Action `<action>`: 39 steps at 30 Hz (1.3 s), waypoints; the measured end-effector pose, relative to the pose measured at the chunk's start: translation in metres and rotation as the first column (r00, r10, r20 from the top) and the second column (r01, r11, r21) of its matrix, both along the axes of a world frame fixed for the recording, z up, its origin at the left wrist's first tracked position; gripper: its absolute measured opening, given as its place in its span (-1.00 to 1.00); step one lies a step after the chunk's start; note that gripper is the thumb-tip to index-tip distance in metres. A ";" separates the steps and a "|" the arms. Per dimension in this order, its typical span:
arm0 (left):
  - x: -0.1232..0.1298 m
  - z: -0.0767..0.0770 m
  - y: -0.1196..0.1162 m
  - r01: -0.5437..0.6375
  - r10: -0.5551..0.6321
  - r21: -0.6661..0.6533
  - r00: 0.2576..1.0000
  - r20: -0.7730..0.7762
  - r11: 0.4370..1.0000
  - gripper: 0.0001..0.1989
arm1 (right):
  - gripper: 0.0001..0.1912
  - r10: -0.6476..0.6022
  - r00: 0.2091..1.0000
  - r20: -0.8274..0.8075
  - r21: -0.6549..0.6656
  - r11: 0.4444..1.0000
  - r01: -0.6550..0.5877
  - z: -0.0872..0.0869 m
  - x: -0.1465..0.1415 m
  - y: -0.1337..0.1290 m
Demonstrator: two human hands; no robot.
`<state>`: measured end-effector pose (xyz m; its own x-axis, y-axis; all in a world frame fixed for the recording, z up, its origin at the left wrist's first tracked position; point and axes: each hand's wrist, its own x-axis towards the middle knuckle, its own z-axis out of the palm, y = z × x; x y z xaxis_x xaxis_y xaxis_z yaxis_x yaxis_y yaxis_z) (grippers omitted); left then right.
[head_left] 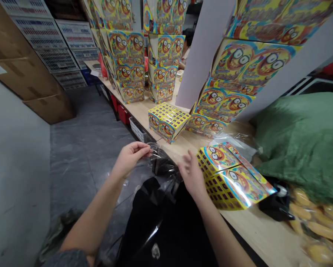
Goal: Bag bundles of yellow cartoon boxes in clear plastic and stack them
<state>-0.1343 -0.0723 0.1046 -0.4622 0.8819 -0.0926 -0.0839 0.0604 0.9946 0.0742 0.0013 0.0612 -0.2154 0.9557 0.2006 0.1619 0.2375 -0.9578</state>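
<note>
Clear plastic film (164, 158) hangs above a person's lap, in front of the worktop (272, 237); the step in hand appears to be handling it, and spreading it wider would call for a firm hold on both edges. The left hand (131, 157) reaches forward, thumb and fingertips pinched on the film; the right hand (192, 174), blurred and loosely spread, is beside a bright carton (230, 178), its grip unclear.

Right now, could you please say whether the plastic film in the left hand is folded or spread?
Spread, loosely: the plastic film hangs slack and see-through from the left hand.
</note>
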 end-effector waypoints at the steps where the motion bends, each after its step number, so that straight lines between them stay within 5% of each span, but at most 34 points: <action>1: 0.006 -0.003 0.000 -0.018 0.018 0.024 1.000 -0.004 1.000 -0.70 | -0.67 -0.130 0.989 0.071 0.241 0.964 0.109 0.003 0.000 -0.002; 3: 0.019 -0.007 -0.001 -0.013 0.018 0.070 0.998 -0.062 0.997 -0.72 | -0.82 -0.244 0.961 0.129 0.609 0.784 0.117 0.016 -0.003 -0.010; 5: 0.031 -0.007 -0.003 0.022 -0.007 0.107 0.990 -0.141 0.994 -0.74 | -0.85 -0.162 0.966 0.201 0.730 0.683 -0.037 0.031 -0.011 -0.019; 8: 0.045 -0.004 -0.007 0.073 -0.020 0.143 0.941 -0.338 0.987 -0.78 | -0.80 -0.074 0.960 0.270 0.719 0.678 -0.150 0.044 -0.026 -0.025; 12: 0.053 0.002 -0.014 0.083 0.062 0.186 0.746 -0.663 0.979 -0.81 | -0.81 -0.144 0.959 0.245 0.765 0.636 -0.100 0.043 -0.034 -0.023; 18: 0.057 0.006 -0.018 0.156 0.064 0.198 0.607 -0.792 0.968 -0.78 | -0.84 -0.264 0.930 0.254 0.849 0.522 -0.084 0.045 -0.028 -0.024; 22: 0.062 0.010 -0.019 0.168 0.036 0.178 0.622 -0.782 0.970 -0.80 | -0.83 -0.185 0.940 0.287 0.831 0.536 -0.148 0.046 -0.028 -0.020; 27: 0.067 0.013 -0.019 0.115 -0.038 0.103 0.828 -0.559 0.988 -0.83 | -0.83 -0.063 0.987 0.150 0.676 0.735 -0.056 0.044 -0.023 -0.016; 29: 0.067 0.012 -0.017 0.080 -0.037 0.095 0.919 -0.393 0.992 -0.84 | -0.87 -0.161 0.982 0.093 0.684 0.727 0.055 0.045 -0.019 -0.018; 31: 0.067 0.011 -0.016 0.054 -0.028 0.096 0.966 -0.257 0.994 -0.82 | -0.89 -0.253 0.964 0.082 0.750 0.653 0.107 0.048 -0.016 -0.022; 35: 0.066 0.009 -0.016 0.065 -0.016 0.118 0.928 -0.373 0.991 -0.83 | -0.83 -0.154 0.967 0.205 0.769 0.637 -0.061 0.050 -0.015 -0.032; 39: 0.064 0.010 -0.020 0.122 0.011 0.151 0.740 -0.672 0.981 -0.82 | -0.83 -0.134 0.951 0.280 0.768 0.626 -0.138 0.047 -0.017 -0.033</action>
<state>-0.0701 -0.0924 0.1142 -0.2957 0.8780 0.3764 0.6029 -0.1341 0.7865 0.0569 -0.0320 0.1086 -0.3920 0.4729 0.7891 0.3877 0.8628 -0.3245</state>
